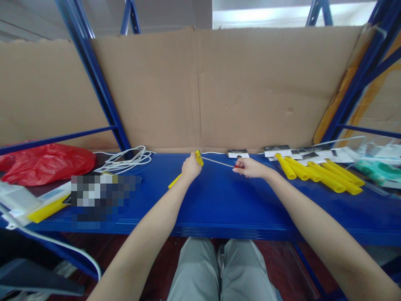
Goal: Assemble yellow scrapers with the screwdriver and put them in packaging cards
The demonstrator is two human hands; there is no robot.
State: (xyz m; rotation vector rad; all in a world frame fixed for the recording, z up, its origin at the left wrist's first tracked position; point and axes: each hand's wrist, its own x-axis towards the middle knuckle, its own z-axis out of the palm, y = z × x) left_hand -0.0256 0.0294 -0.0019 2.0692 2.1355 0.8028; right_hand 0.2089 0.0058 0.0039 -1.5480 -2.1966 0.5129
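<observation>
My left hand (pixel 191 168) is closed around a yellow plastic tool (pixel 199 157). Its upper end shows beyond my fingers, and a yellow length sticks out below the hand; the middle is hidden by my grip. In my right hand (pixel 249 168) is a screwdriver (pixel 217 161) with a red handle and a long thin metal shaft. The shaft points left, and its tip meets the upper end of the yellow tool. Whether the tip sits on a screw is too small to tell. Both hands are above the blue shelf (pixel 219 205).
Several yellow tubes (pixel 326 177) lie at the right, by black-and-white cards (pixel 277 151). One such card (pixel 237 153) lies behind my right hand. At the left are a coiled white cable (pixel 134 159), a red plastic bag (pixel 59 161) and a yellow-handled item (pixel 48 209). Cardboard (pixel 250 92) stands behind.
</observation>
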